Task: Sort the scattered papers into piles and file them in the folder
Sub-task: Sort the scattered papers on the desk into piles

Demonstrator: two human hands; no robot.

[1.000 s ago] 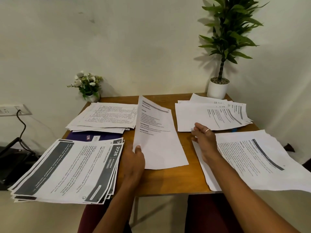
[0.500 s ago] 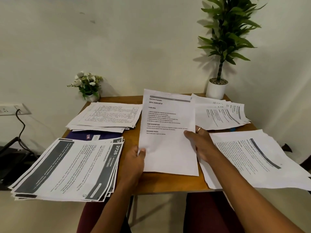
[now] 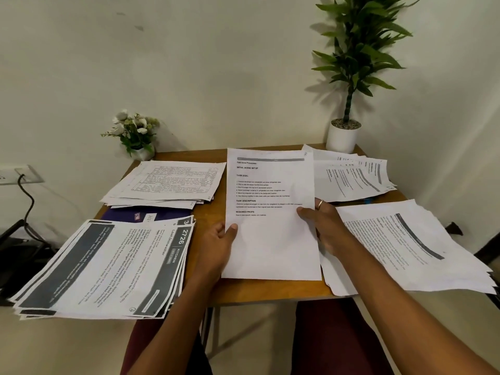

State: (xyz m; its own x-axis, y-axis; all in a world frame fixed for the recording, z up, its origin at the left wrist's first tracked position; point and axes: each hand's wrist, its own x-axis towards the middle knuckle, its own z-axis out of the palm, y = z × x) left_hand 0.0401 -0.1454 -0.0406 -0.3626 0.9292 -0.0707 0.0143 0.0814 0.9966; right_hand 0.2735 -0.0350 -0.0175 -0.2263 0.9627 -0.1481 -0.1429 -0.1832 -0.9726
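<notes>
From the head camera: a printed sheet [image 3: 270, 212] is held upright over the middle of the wooden table [image 3: 270, 292], the left hand [image 3: 216, 244] pinching its left edge and the right hand [image 3: 323, 224] (a ring on one finger) pinching its right edge. Four paper piles lie around it. The dark folder [image 3: 162, 214] sits at the left, partly under two piles.
</notes>
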